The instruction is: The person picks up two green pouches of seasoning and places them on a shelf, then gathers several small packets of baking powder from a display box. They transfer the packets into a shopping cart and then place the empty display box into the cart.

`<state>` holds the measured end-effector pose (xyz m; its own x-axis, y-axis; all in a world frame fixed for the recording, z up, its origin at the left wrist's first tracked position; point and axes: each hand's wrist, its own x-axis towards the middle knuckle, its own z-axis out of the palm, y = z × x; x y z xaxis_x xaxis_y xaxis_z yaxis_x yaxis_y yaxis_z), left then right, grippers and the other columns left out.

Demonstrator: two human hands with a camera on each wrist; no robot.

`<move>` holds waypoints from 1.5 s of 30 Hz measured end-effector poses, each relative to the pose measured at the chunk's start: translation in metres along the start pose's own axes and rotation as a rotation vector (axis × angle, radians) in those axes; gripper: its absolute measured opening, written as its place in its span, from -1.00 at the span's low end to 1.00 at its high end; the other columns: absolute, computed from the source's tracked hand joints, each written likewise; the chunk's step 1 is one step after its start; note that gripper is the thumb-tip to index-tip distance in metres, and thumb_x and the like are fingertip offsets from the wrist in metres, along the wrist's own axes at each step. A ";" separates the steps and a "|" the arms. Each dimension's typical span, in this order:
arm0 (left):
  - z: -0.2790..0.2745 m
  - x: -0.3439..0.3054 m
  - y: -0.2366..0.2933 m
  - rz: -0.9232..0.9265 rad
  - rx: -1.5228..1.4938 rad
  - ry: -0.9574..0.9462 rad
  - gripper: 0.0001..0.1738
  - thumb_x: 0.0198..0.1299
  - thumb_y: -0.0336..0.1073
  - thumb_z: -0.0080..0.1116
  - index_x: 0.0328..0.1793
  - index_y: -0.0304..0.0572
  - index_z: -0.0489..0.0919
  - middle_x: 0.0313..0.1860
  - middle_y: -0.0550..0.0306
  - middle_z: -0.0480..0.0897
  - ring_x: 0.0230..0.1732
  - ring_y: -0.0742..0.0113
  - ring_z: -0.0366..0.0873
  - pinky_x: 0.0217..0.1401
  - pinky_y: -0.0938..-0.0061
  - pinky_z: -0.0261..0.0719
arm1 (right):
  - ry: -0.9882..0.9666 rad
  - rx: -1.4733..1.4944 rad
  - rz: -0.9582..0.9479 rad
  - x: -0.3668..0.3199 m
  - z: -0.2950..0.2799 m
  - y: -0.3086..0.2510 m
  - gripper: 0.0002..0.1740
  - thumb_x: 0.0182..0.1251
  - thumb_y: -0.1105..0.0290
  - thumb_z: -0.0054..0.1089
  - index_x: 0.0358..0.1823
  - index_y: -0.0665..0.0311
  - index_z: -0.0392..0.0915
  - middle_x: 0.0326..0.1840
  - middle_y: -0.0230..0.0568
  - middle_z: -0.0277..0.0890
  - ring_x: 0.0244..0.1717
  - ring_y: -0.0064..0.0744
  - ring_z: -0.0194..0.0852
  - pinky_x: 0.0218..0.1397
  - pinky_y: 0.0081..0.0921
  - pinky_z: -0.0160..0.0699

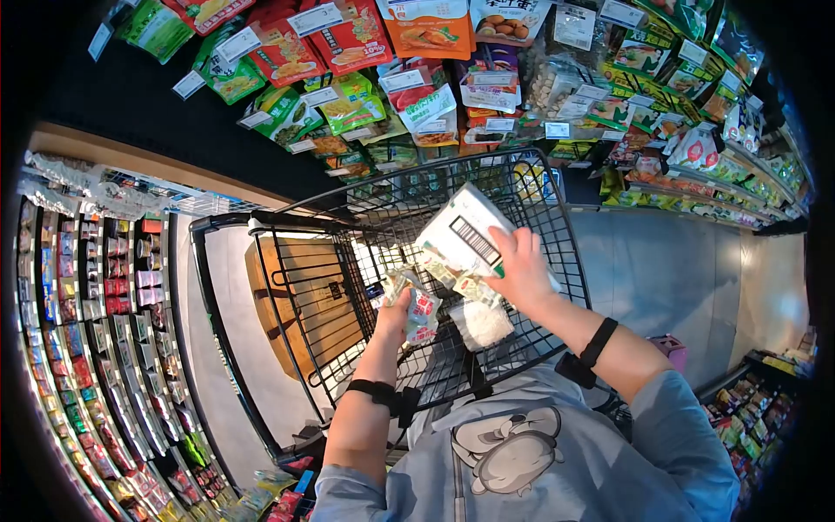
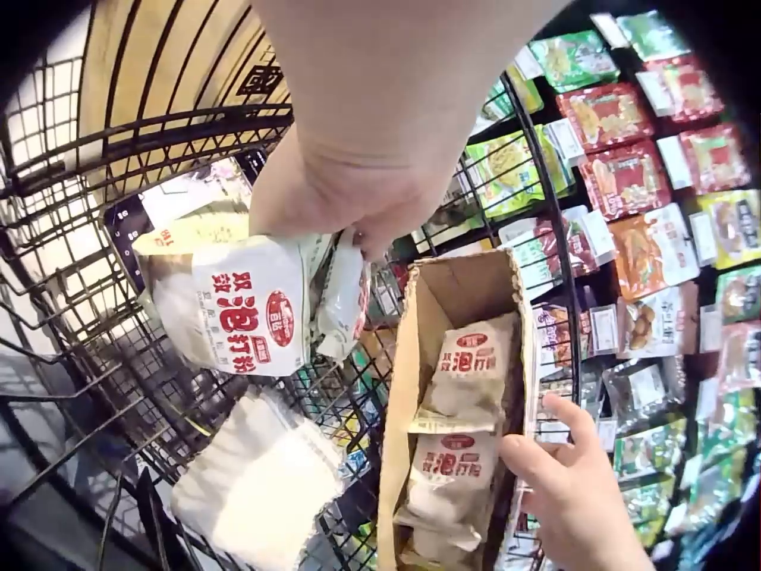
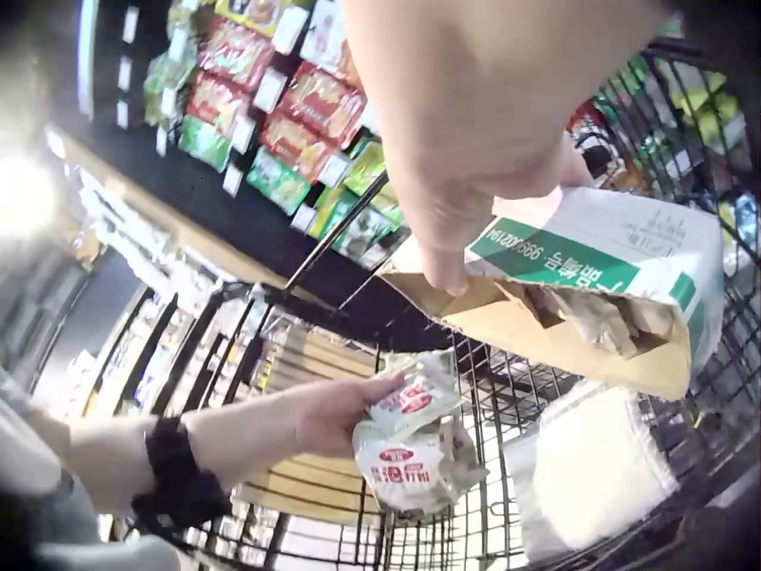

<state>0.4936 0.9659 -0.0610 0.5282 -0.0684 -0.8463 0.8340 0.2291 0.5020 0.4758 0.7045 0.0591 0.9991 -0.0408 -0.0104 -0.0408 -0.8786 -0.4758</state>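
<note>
My right hand (image 1: 524, 271) grips a white cardboard carton (image 1: 461, 228) with a barcode and green printing, its thumb and fingers over the open side's edge. In the left wrist view several packets with red lettering (image 2: 458, 371) stand in a row inside. My left hand (image 1: 393, 317) pinches white packets with the same red lettering (image 2: 244, 312) by their tops, beside the carton's open side. Both hands are over a black wire shopping cart (image 1: 565, 230). Below them a clear bag of something white (image 1: 484, 324) lies in the cart.
Shelves of hanging snack pouches (image 1: 352, 39) with price tags stand ahead, close to the cart. Another packed shelf (image 1: 96, 322) runs along the left. A slatted wooden stand (image 1: 300, 304) shows through the cart's side, and more goods (image 1: 761, 418) are stacked at the right.
</note>
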 end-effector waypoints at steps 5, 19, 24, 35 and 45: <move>-0.004 -0.009 0.006 0.008 0.030 0.020 -0.72 0.37 -0.21 -0.05 0.10 -0.15 0.41 -0.14 0.11 0.59 -0.18 0.24 0.60 -0.08 0.20 0.63 | 0.114 0.061 0.045 0.018 -0.018 0.014 -0.04 -0.22 0.31 0.49 0.30 0.18 0.16 -0.04 0.00 0.14 0.00 0.06 0.15 0.07 -0.14 0.32; 0.015 -0.093 0.055 0.011 -0.086 -0.193 -0.62 0.31 -0.28 0.05 0.20 -0.23 0.35 0.03 -0.01 0.57 -0.02 0.22 0.59 0.01 0.24 0.61 | 0.076 0.183 -0.104 0.006 -0.018 0.011 -0.30 0.11 0.42 0.19 0.31 0.31 0.14 0.15 0.05 0.27 0.19 0.08 0.26 0.25 -0.26 0.29; 0.058 -0.120 0.058 0.193 0.014 -0.306 -0.45 0.15 -0.37 0.25 0.24 -0.14 0.28 0.06 0.04 0.54 0.04 0.25 0.53 0.08 0.31 0.55 | -0.786 1.108 0.260 -0.002 0.010 -0.030 -0.13 0.19 0.27 0.30 0.40 0.26 -0.06 0.22 -0.02 0.29 0.10 -0.39 0.40 0.02 -0.45 0.45; 0.044 -0.098 0.045 0.105 -0.009 -0.360 -0.34 -0.01 -0.75 -0.07 0.27 -0.08 0.31 0.14 0.04 0.50 0.13 0.13 0.50 0.16 0.21 0.51 | -0.766 1.325 0.675 0.004 0.025 0.024 -0.45 0.32 0.42 0.09 0.30 0.23 0.14 0.14 -0.21 0.43 0.06 -0.45 0.48 -0.04 -0.42 0.58; 0.050 -0.095 0.052 0.148 -0.040 -0.244 -0.43 0.05 -0.73 -0.03 0.20 -0.10 0.36 0.03 0.04 0.56 0.03 0.15 0.56 0.08 0.25 0.57 | -0.408 0.120 0.094 -0.005 0.009 0.010 -0.35 0.19 0.15 0.22 0.19 0.38 0.25 0.02 0.06 0.44 0.06 0.09 0.43 0.18 -0.25 0.38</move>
<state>0.4949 0.9353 0.0542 0.6705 -0.2615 -0.6943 0.7406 0.2917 0.6053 0.4707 0.7000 0.0463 0.9142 0.0945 -0.3941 -0.1546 -0.8176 -0.5547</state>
